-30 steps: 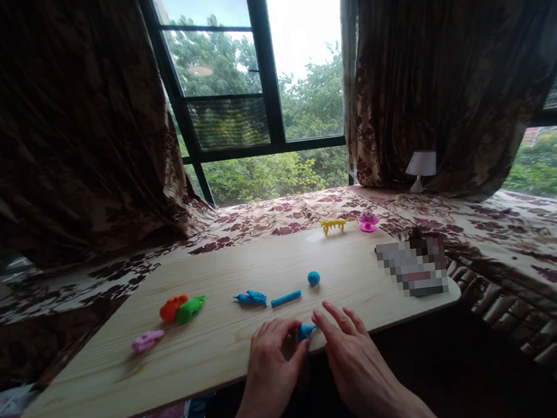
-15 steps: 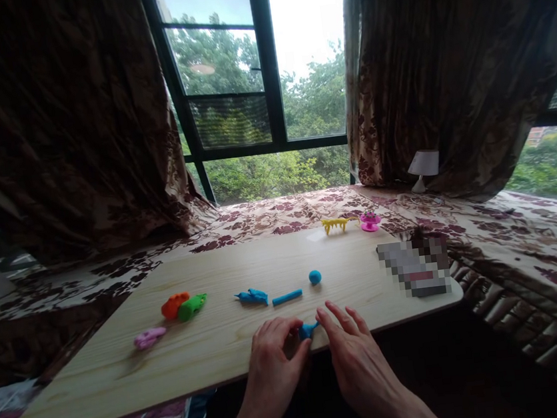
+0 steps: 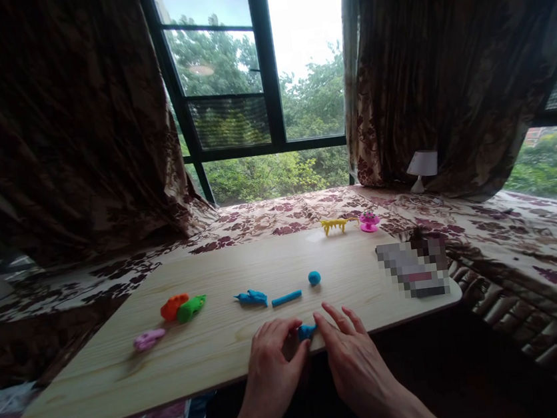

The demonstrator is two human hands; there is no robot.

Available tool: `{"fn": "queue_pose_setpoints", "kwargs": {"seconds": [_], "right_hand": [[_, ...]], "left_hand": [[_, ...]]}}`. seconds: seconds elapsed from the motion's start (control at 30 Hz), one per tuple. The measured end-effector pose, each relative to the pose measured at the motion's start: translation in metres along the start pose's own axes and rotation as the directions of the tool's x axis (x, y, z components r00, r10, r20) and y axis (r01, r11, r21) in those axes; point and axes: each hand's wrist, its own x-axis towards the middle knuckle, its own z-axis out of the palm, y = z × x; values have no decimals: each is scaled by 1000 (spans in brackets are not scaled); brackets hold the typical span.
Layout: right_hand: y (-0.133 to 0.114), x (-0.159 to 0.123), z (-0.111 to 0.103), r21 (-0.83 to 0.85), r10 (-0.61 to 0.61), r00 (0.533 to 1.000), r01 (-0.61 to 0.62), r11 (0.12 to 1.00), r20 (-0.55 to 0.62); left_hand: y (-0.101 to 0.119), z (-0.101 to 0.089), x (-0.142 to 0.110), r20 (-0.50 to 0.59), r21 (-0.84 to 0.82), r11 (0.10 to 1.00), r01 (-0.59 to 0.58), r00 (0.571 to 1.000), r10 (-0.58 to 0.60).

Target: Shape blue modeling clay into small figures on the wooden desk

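as left hand point(image 3: 273, 352) pinches, right point(image 3: 351, 351) touches blue clay point(image 3: 306, 332).

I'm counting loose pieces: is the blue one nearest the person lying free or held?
Held: the blue piece sits between thumb and forefinger of the left hand, its narrow end at the fingers of the right hand.

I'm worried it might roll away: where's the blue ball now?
In the head view, the blue ball sits right of centre on the wooden board, just beyond the right end of the blue stick.
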Motion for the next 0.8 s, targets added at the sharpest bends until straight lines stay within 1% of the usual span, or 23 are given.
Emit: {"fn": "queue_pose_setpoints", "kwargs": {"seconds": [0.1, 0.17, 0.27, 0.33, 0.43, 0.5, 0.6, 0.67, 0.8], "right_hand": [[0, -3, -2, -4, -5, 1000, 5, 1000, -9], [0, 1, -2, -4, 2, 1000, -2, 1000, -19], [1, 7, -1, -1, 12, 1000, -12, 1000, -20], [0, 5, -1, 2, 10, 1000, -10, 1000, -13], [-1, -4, -3, 6, 3, 1000, -3, 1000, 0], [-1, -7, -4, 6, 11, 1000, -11, 1000, 2], [0, -2, -3, 1, 31, 999, -31, 1000, -12], [1, 3, -2, 0, 29, 999, -29, 1000, -18], [0, -3, -2, 3, 5, 1000, -4, 1000, -25]], "left_hand": [[2, 0, 2, 18, 7, 1000, -22, 1000, 22], [6, -1, 4, 32, 16, 999, -35, 999, 35], [12, -3, 7, 37, 12, 1000, -29, 999, 29], [14, -5, 6, 44, 8, 1000, -23, 999, 23], [13, -4, 4, 60, 10, 1000, -21, 998, 20], [12, -2, 3, 46, 17, 1000, -14, 999, 13], [11, 0, 4, 17, 29, 1000, -2, 1000, 2], [12, -1, 5, 26, 34, 999, -1, 1000, 0], [12, -4, 4, 46, 37, 999, -5, 999, 3]]}}
